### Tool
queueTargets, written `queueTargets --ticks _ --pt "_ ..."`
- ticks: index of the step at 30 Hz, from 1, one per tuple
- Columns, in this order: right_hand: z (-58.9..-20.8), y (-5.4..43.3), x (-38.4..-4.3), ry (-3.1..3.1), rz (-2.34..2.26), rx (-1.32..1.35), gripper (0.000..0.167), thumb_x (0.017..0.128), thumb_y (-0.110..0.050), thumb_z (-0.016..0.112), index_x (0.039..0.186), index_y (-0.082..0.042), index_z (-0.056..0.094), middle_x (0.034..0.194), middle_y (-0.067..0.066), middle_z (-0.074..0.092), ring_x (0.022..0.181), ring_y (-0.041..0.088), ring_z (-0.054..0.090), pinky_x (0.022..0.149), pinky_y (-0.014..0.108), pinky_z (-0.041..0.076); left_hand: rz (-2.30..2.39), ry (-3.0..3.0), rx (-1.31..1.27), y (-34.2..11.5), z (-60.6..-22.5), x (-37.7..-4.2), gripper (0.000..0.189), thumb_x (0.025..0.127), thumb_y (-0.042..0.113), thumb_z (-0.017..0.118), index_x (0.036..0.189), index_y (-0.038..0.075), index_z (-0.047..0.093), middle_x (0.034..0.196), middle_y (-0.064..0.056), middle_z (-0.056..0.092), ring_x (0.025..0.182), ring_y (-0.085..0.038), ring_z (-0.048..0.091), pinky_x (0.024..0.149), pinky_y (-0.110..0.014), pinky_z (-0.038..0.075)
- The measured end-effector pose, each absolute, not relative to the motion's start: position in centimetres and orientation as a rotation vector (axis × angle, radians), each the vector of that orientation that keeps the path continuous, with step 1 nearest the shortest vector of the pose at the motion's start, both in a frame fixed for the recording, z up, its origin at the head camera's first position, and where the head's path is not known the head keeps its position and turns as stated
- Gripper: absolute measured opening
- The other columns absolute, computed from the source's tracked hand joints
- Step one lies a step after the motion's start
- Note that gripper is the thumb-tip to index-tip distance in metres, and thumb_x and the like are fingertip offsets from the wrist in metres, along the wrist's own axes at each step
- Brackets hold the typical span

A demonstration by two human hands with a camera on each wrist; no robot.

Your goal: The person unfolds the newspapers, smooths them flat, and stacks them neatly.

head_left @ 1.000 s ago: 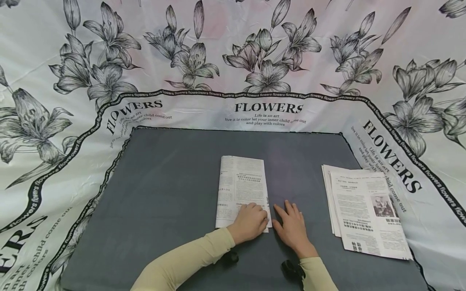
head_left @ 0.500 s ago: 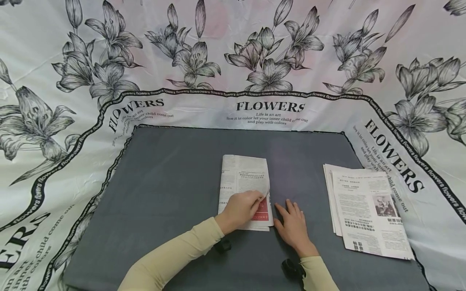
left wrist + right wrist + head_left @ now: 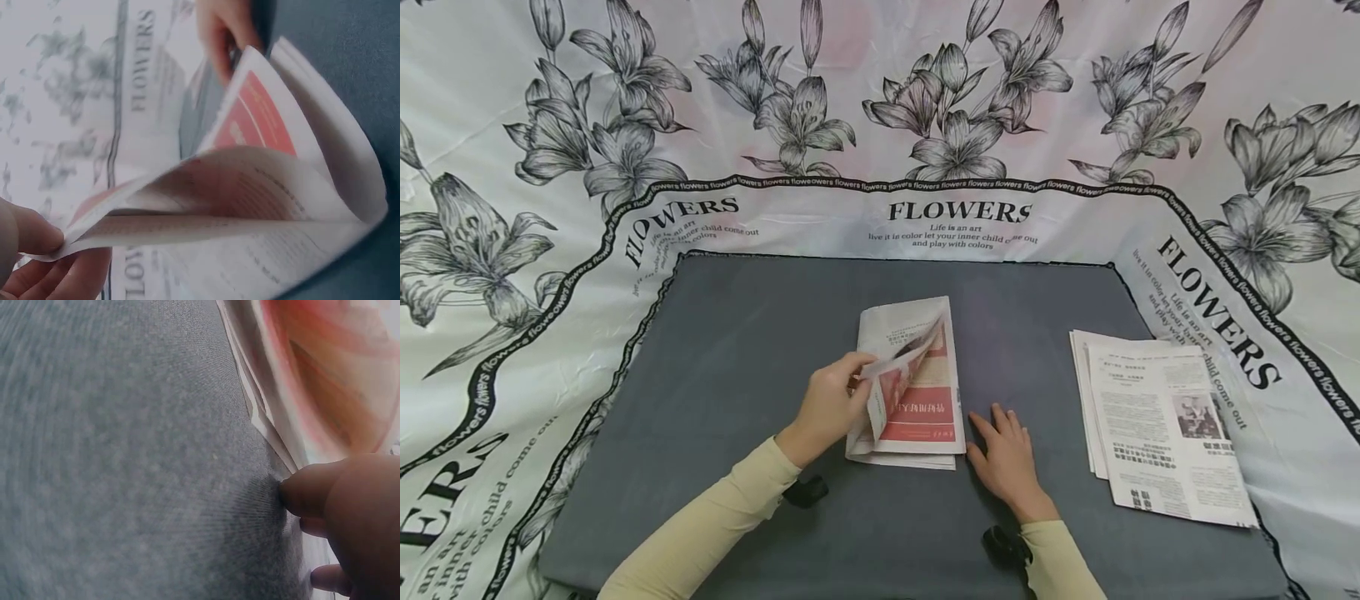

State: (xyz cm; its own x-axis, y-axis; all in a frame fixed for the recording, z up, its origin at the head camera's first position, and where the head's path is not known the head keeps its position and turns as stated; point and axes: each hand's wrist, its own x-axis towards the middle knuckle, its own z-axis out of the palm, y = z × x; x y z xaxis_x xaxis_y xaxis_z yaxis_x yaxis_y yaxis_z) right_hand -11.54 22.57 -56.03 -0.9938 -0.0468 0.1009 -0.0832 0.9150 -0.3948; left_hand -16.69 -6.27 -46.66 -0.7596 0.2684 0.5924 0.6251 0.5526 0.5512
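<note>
A folded newspaper lies on the grey surface in the middle of the head view. My left hand pinches the corner of its top layer between thumb and fingers and holds that layer lifted toward the left. Beneath the raised layer, a red printed page shows. In the left wrist view the lifted newspaper bulges open between its layers, with my left hand at its tip. My right hand rests on the grey surface beside the newspaper's right edge, fingers spread. Up close, the right hand's thumb sits by the paper's edge.
A stack of folded newspapers lies to the right, overlapping the border of the cloth. The grey table surface is framed by a white cloth with printed flowers and lettering.
The left hand has taken hold of the newspaper's top layer and drawn it up and to the left, uncovering the red page. The right hand has stayed about where it was.
</note>
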Motion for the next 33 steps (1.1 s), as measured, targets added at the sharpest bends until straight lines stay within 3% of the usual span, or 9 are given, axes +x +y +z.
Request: queueTargets --ticks 4,10,13,20,26,30,33 --pt "-56.1 22.6 -11.5 -2.989 0.622 0.117 0.049 0.093 -0.017 0.07 0.138 -0.001 0.061 0.151 0.037 0.043 0.143 0.06 0.034 0.11 0.078 0.028 -1.212 -2.311 -0.54 -9.0 -46.5 -16.2 0.027 0.087 -0.006 0.069 0.113 -0.001 0.067 0.087 -0.018 0.073 0.069 -0.019 0.07 0.057 -0.027 0.055" --pt "-56.1 22.8 -11.7 -2.993 0.634 0.141 0.05 0.093 -0.019 0.07 0.139 -0.002 0.061 0.152 0.037 0.042 0.143 0.061 0.033 0.11 0.079 0.027 -1.562 -2.244 -0.167 -13.2 -47.1 -15.3 0.032 0.087 -0.009 0.065 0.119 -0.004 0.062 0.088 -0.025 0.073 0.058 -0.004 0.061 0.047 -0.017 0.047" --pt "-56.0 22.8 -11.9 -3.001 0.625 0.133 0.051 0.093 -0.019 0.07 0.14 -0.002 0.06 0.153 0.036 0.041 0.144 0.06 0.032 0.11 0.079 0.027 -1.773 -2.172 0.047 -14.8 -47.7 -15.0 0.034 0.09 -0.01 0.061 0.123 -0.006 0.058 0.091 -0.025 0.07 0.059 0.0 0.063 0.051 -0.017 0.053" --pt "-55.9 22.7 -11.8 -3.026 0.616 0.115 0.052 0.093 -0.02 0.07 0.141 -0.002 0.059 0.155 0.036 0.04 0.145 0.059 0.031 0.112 0.078 0.026 -2.106 -2.007 0.471 -17.3 -49.4 -14.6 0.037 0.094 -0.01 0.058 0.129 -0.003 0.047 0.09 0.002 0.064 0.069 -0.004 0.068 0.059 -0.022 0.059" --pt "-55.8 22.8 -11.8 -3.021 0.62 0.127 0.052 0.093 -0.02 0.07 0.141 -0.002 0.059 0.154 0.036 0.041 0.145 0.059 0.032 0.111 0.078 0.027 -2.205 -1.937 0.719 -19.0 -52.3 -14.0 0.039 0.099 -0.008 0.053 0.134 0.001 0.041 0.099 -0.001 0.061 0.071 -0.002 0.069 0.064 -0.022 0.06" --pt "-55.9 22.9 -11.8 -3.02 0.628 0.126 0.052 0.094 -0.02 0.07 0.141 -0.002 0.059 0.154 0.035 0.04 0.145 0.059 0.031 0.111 0.078 0.026 -2.229 -1.925 0.781 -19.6 -53.5 -13.4 0.04 0.1 -0.008 0.052 0.136 -0.001 0.038 0.095 0.003 0.061 0.071 -0.003 0.07 0.066 -0.023 0.061" --pt "-55.9 22.9 -11.8 -3.027 0.627 0.118 0.052 0.094 -0.02 0.069 0.142 -0.003 0.059 0.155 0.035 0.039 0.146 0.059 0.03 0.112 0.078 0.025 -2.218 -1.976 0.785 -19.7 -54.0 -13.1 0.043 0.1 -0.007 0.052 0.139 -0.003 0.035 0.103 -0.004 0.062 0.071 -0.001 0.07 0.067 -0.023 0.061"
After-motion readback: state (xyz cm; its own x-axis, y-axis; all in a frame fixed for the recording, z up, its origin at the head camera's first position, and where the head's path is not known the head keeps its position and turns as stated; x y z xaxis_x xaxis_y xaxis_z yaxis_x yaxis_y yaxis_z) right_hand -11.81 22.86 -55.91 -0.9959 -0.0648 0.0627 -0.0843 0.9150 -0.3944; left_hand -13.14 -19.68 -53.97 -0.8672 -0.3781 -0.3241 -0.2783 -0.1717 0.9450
